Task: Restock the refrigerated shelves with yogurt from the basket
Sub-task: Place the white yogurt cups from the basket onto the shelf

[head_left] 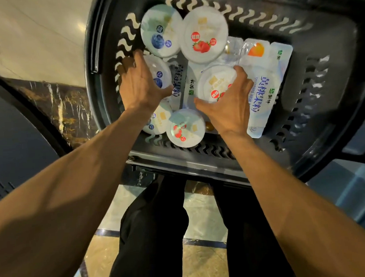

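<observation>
Head view, looking straight down. Contents as seen:

Basket (321,80): dark plastic, slotted walls, wavy cut-outs along the far and left sides; stands in front of the person's legs (154,223), which are in black trousers.

Yogurt, all inside the basket: blueberry cup (161,73) at the left wall; strawberry cup (214,84) in the middle; second blueberry cup (161,30) and second strawberry cup (203,34) side by side at the far end; third strawberry cup (185,127) at the near wall; one more cup (157,120) partly hidden under the left wrist. Beneath and beside them lie a flat peach pack (263,86) and a flat strawberry pack (176,82).

Left hand (140,85): laid over the blueberry cup, fingers curled past its far edge, thumb on its near side.

Right hand (232,106): wrapped round the strawberry cup, thumb near, fingers far.

Floor: pale glossy tile (37,40) upper left; dark veined marble band (56,102); tan tiles with a dark inlay strip (202,240) underfoot.

Dark cabinet (14,145) at the left edge; details cannot be told.
</observation>
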